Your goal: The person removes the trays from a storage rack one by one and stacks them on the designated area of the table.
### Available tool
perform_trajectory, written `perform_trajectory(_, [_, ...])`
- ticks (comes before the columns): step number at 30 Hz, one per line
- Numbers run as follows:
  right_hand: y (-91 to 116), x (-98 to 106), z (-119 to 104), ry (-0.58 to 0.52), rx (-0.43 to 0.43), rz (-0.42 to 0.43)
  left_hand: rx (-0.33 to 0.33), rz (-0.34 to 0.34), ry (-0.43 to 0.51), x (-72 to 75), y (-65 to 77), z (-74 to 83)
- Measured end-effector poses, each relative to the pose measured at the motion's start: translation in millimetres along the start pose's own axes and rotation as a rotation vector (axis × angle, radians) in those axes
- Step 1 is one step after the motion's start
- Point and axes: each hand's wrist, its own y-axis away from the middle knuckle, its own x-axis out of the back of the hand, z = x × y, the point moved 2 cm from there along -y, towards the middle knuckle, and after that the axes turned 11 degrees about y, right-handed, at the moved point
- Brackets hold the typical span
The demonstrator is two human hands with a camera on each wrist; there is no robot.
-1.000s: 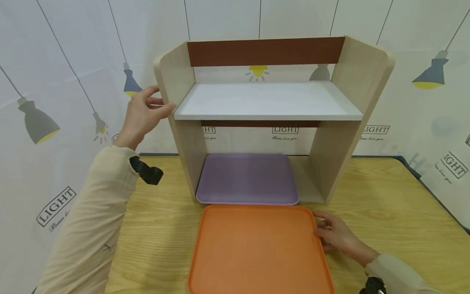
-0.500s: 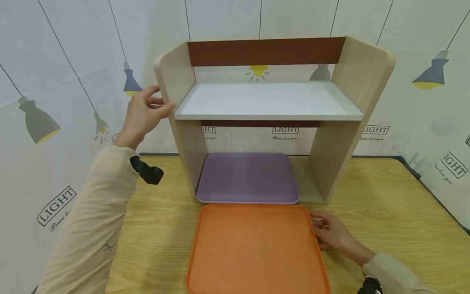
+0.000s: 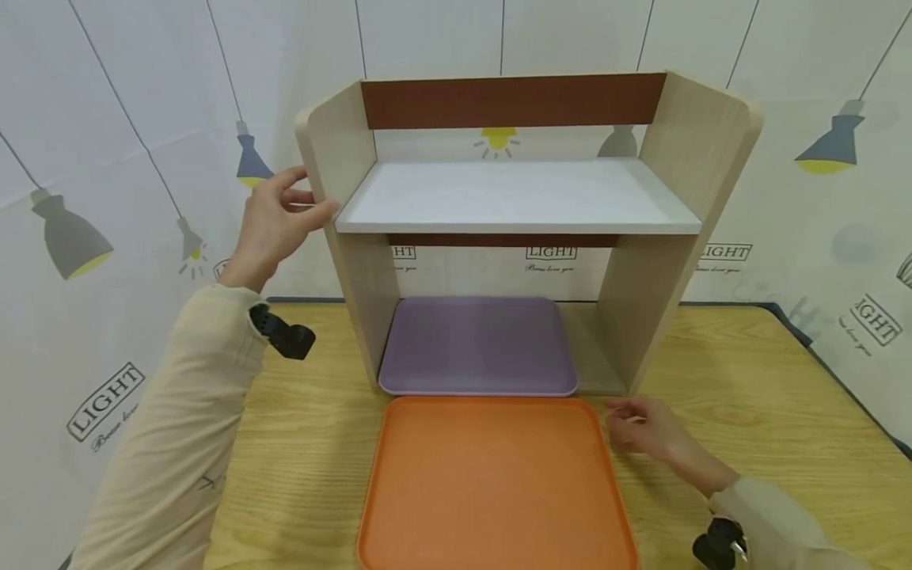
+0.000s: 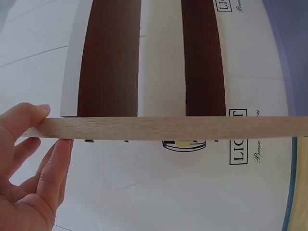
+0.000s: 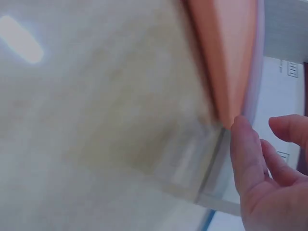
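Fingers of the right hand just beside the orange tray's far corner

By the head view's clock, the orange tray spreads from 9 to 7 o'clock of these fingers, its far right corner nearest them; they are slightly bent and hold nothing, the thumb apart; the right wrist view is too blurred to tell whether a fingertip touches the rim. Its near end runs out of frame at 6 o'clock, so I cannot tell which axis is longer; its far edge lies just beside the purple tray, whose long side runs 9 to 3 o'clock inside the shelf unit.

Right hand is the nearer one; the left hand, between 10 and 11 o'clock of the orange tray, pinches the shelf unit's left side panel between thumb and fingers.

Wood-grained tabletop carries everything, reaching out towards 3 o'clock; a strip of the lower shelf shows at the purple tray's 3 o'clock; a lamp-printed backdrop hangs at 12.
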Motion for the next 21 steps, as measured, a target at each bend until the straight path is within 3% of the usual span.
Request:
perform_trajectory(8, [-27, 4, -23, 0.059, 0.057, 0.062, -0.003, 0.015, -0.006, 1.3, -0.2, -0.4])
perform_trajectory(14, [-50, 2, -19, 0.011, -0.029, 0.111, -0.005, 0.025, -0.008, -0.2, -0.8, -0.3])
perform_trajectory(21, [-68, -2, -10, 0.060, -0.082, 0.140, -0.023, 0.029, -0.010, -1.2, 0.3, 0.5])
